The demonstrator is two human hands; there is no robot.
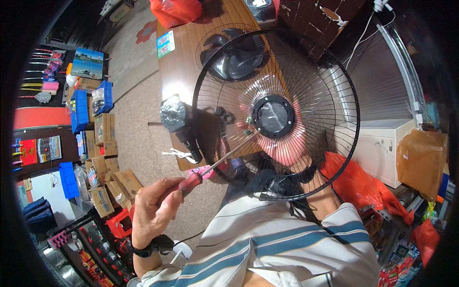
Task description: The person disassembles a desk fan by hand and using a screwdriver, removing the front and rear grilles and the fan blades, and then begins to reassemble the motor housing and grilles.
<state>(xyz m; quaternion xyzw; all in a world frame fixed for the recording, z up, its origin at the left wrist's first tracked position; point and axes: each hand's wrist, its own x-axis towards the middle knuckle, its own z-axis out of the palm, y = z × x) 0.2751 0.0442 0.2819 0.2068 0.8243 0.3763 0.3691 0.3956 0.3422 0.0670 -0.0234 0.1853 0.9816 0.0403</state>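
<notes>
Shirt: white with blue stripes; fills the lower edge of the head view [229, 241].
Guard: round, black, wire [273, 135]; raised in front of the shirt, overlapping the table [184, 60].
Right hand: behind the guard [289, 146]; fingers and thumb spread to either side of the hub ring [292, 117], cupping and holding the guard.
Left hand: left of the guard [155, 205]; fingers closed around the red handle of the screwdriver [192, 182].
Screwdriver: shaft slants up and right; tip at the lower left of the hub ring, contact not certain.
Blade: dark [221, 63]; lies on the table, partly seen through the guard.
Motor: grey and black [173, 115]; left of the guard.
Cord: white [180, 154]; near the motor's lower end.
Bag: red [176, 12]; at the table's far end.
Cartons: brown [126, 184]; on the floor, left [143, 143].
</notes>
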